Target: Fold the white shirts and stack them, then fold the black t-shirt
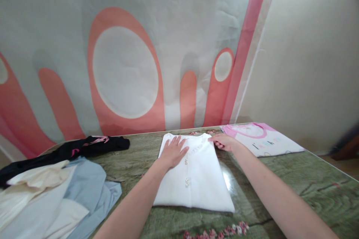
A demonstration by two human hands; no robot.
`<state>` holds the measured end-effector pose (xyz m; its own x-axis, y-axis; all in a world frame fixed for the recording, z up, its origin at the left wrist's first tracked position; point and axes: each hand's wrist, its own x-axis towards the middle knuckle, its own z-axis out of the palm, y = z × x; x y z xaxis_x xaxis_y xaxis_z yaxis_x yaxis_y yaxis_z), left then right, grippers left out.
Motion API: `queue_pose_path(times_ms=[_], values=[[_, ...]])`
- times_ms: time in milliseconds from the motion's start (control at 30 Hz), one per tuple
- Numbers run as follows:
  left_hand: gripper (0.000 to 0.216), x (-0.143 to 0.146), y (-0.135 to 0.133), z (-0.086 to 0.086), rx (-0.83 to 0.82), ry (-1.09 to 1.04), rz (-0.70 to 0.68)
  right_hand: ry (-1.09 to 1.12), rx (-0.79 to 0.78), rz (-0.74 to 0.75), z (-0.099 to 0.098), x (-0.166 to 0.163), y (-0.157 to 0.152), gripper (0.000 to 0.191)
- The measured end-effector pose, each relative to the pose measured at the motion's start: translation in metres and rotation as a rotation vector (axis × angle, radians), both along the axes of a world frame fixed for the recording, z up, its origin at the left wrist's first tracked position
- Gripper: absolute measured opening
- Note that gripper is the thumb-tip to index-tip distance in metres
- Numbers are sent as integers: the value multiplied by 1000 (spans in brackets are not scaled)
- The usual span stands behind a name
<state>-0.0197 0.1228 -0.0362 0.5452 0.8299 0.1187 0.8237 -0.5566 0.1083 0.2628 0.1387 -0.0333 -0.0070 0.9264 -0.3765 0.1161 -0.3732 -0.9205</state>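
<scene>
A white buttoned top (202, 183), folded into a neat rectangle, lies flat in front of me with its neckline at the far end. Pearl-like buttons run down its middle. My left hand (172, 152) rests on the top's upper left part, palm down with the fingers spread. At the upper right corner, beside the neckline, my right hand (223, 142) pinches the edge of the fabric between thumb and fingers.
A folded pink-and-white shirt (269, 143) with printed letters lies at the back right. On the left are a black garment (112, 143) and a loose heap of pale blue and cream clothes (86, 179). The wood-patterned table (297, 179) meets a printed backdrop (126, 71).
</scene>
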Motion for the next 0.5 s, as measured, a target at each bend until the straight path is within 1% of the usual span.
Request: queue_pose_path(times_ms=[100,167,367,500], values=[[61,-1,3,-4,-8,14,-6,-65,15,-13,-1,3,0,30],[61,0,3,-4,-15,18,-8,-120,30,-27,-2,3,-1,30],[60,3,-5,9,-33,35,21,-213,73,-86,-3,2,-2,26],[58,11,-21,16,-12,27,-29,-243,81,-118,-6,7,-2,25]])
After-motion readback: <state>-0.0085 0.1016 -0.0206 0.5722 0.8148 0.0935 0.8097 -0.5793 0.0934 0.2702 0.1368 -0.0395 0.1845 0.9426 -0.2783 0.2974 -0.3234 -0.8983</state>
